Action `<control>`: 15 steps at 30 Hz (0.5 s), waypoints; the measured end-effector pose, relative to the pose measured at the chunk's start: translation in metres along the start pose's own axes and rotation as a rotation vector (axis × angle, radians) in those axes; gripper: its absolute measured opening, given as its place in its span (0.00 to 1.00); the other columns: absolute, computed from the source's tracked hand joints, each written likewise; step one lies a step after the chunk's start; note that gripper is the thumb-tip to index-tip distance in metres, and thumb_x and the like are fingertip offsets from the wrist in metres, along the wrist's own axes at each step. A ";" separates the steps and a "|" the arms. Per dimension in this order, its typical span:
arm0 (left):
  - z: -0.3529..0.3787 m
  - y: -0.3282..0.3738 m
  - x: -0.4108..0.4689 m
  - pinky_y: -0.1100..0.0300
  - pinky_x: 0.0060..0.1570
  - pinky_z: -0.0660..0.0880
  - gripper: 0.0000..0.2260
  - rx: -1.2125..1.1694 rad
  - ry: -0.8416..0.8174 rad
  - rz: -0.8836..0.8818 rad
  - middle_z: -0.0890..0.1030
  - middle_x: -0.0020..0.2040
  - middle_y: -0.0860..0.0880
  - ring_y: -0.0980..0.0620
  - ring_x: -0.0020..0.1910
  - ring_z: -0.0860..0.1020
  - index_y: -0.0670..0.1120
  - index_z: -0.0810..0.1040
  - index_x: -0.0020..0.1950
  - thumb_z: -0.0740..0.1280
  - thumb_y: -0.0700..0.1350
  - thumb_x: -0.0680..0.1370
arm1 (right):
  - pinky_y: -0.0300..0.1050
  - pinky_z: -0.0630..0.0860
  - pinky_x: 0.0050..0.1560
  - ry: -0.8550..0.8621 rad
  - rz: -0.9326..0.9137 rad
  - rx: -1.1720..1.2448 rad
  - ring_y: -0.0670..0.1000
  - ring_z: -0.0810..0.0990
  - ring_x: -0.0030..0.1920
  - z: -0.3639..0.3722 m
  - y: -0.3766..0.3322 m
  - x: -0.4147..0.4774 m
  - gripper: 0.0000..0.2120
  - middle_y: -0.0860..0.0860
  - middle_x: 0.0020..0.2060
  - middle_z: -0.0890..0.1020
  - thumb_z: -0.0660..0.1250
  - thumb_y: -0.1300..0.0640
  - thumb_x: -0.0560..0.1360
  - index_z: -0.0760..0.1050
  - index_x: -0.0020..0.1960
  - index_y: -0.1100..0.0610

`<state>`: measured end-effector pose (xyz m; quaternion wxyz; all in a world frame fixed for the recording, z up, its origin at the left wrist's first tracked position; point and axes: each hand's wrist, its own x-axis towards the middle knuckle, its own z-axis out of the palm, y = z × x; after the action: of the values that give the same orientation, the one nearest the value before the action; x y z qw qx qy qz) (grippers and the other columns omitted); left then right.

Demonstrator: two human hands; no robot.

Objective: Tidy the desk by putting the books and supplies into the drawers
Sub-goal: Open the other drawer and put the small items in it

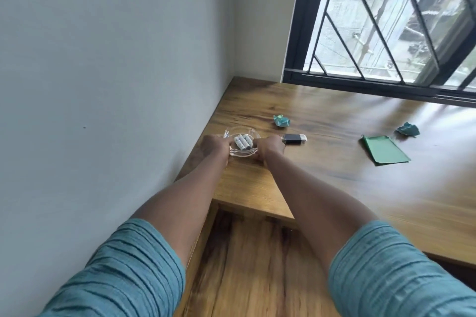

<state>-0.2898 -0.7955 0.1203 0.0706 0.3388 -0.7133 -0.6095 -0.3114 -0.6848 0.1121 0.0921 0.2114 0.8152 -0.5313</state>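
Note:
A clear glass dish (244, 132) holding three white batteries (242, 142) sits near the left edge of the wooden desk (322, 180). My left hand (215, 145) grips the dish's left side and my right hand (268, 147) grips its right side. Just right of my right hand lies a black USB stick (295, 138). Below the desk's front edge an open wooden drawer (247, 265) shows between my forearms; its visible bottom is bare wood.
Two crumpled teal paper balls (281, 120) (408, 129) and a flat green sheet (385, 150) lie on the desk further right. A grey wall runs along the left side. A barred window (386, 20) stands behind the desk.

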 end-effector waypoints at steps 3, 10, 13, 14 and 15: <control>-0.007 -0.004 -0.024 0.61 0.42 0.77 0.17 -0.005 0.009 -0.007 0.84 0.51 0.39 0.45 0.48 0.84 0.36 0.80 0.57 0.75 0.39 0.70 | 0.48 0.81 0.46 -0.026 -0.007 0.020 0.58 0.83 0.45 -0.013 0.011 -0.016 0.09 0.59 0.46 0.83 0.68 0.59 0.72 0.79 0.47 0.65; -0.023 -0.025 -0.105 0.50 0.48 0.82 0.13 0.005 0.007 0.007 0.84 0.49 0.39 0.44 0.46 0.84 0.35 0.82 0.52 0.75 0.39 0.70 | 0.50 0.83 0.41 -0.159 -0.029 0.053 0.51 0.77 0.27 -0.066 0.048 -0.075 0.06 0.55 0.32 0.75 0.62 0.62 0.77 0.76 0.45 0.64; -0.027 -0.046 -0.151 0.50 0.49 0.82 0.14 -0.029 0.005 -0.006 0.85 0.48 0.38 0.42 0.47 0.84 0.36 0.83 0.50 0.76 0.39 0.67 | 0.49 0.81 0.33 -0.126 -0.042 -0.001 0.51 0.74 0.20 -0.096 0.077 -0.113 0.09 0.57 0.30 0.74 0.64 0.64 0.75 0.74 0.37 0.62; -0.027 -0.053 -0.169 0.52 0.48 0.82 0.14 -0.036 0.000 -0.003 0.85 0.47 0.38 0.43 0.46 0.84 0.36 0.84 0.49 0.76 0.39 0.66 | 0.44 0.79 0.28 -0.121 -0.051 -0.043 0.50 0.73 0.18 -0.108 0.088 -0.128 0.08 0.57 0.30 0.75 0.64 0.64 0.74 0.73 0.36 0.62; -0.027 -0.062 -0.189 0.54 0.47 0.81 0.13 -0.027 -0.010 0.006 0.85 0.46 0.38 0.45 0.44 0.84 0.37 0.84 0.49 0.76 0.39 0.66 | 0.40 0.75 0.23 -0.120 -0.061 -0.082 0.48 0.72 0.16 -0.122 0.101 -0.145 0.08 0.57 0.27 0.75 0.65 0.64 0.73 0.72 0.35 0.62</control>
<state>-0.1074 -0.7121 0.1294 0.0734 0.3325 -0.7063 -0.6207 -0.1283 -0.5748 0.1339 0.1334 0.1504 0.8354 -0.5116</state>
